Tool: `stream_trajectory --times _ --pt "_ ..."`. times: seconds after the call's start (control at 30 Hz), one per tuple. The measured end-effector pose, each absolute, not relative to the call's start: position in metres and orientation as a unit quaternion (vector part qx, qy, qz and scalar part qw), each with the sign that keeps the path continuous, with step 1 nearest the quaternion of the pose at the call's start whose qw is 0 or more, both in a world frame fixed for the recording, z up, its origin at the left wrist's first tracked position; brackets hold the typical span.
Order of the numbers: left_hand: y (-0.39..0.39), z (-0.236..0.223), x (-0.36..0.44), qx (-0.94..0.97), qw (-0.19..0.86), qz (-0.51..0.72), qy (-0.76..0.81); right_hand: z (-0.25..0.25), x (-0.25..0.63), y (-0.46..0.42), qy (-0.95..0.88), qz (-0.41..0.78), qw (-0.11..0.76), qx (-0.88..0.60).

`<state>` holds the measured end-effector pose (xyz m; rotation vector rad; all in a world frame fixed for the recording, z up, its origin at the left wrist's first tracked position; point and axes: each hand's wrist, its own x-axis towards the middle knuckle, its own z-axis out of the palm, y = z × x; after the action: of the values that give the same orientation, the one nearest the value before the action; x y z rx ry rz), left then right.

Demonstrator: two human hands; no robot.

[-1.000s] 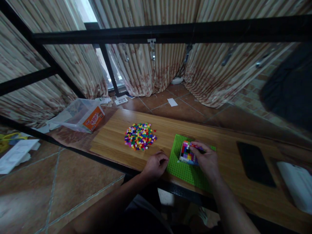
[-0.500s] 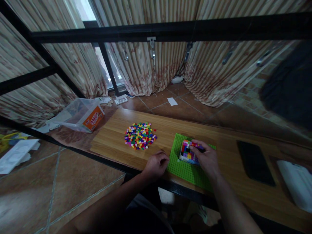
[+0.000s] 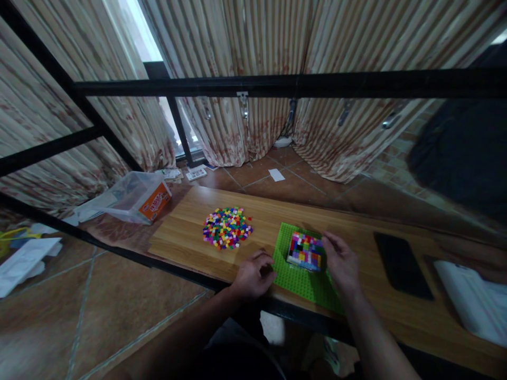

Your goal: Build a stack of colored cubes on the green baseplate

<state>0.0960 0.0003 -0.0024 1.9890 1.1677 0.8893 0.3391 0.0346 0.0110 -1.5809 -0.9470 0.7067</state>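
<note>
A colourful square block built of small toy bricks [image 3: 304, 252] sits on the green studded baseplate [image 3: 285, 272]. My right hand [image 3: 341, 261] is at the block's right edge, thumb and fingers drawn together; whether a small brick is between them is hidden. To the left, my left hand [image 3: 253, 274] rests by the baseplate's near left edge, its fingers curved and the thumb apart from them. No brick shows in it. A round heap of loose toy bricks [image 3: 227, 228] in many colours lies on the wooden table [image 3: 190, 211], left of the baseplate.
A clear plastic box [image 3: 127, 195] with an orange label stands beyond the table's left end. On the right lie a black flat phone-like slab [image 3: 402, 264] and a white object [image 3: 471, 301]. A black metal bar [image 3: 277, 85] crosses in front of the curtains [image 3: 253, 47].
My right hand has moved off the top of the brick block to its right edge, uncovering it. The left hand's fingers have opened a little. The view has shifted slightly.
</note>
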Motion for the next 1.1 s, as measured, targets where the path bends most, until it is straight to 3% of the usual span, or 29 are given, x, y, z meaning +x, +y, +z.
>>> stream_trajectory --times 0.23,0.4,0.73,0.93,1.1 --pt "-0.005 -0.002 0.099 0.805 0.294 0.301 0.418 -0.016 0.350 0.007 -0.454 0.210 0.514 -0.696" --pt "-0.005 -0.005 0.099 0.820 0.282 0.293 0.404 -0.026 0.351 -0.002 -0.419 0.181 0.542 -0.706" --pt "-0.010 -0.009 0.100 0.829 0.271 0.296 0.388 -0.019 0.352 0.002 -0.475 0.159 0.418 -0.758" --pt "-0.025 -0.003 0.071 0.790 0.294 0.368 0.394 -0.021 0.349 0.015 -0.487 0.153 0.357 -0.782" --pt "-0.023 0.001 0.003 0.727 0.207 0.441 0.484 -0.026 0.348 0.023 -0.479 0.157 0.346 -0.792"
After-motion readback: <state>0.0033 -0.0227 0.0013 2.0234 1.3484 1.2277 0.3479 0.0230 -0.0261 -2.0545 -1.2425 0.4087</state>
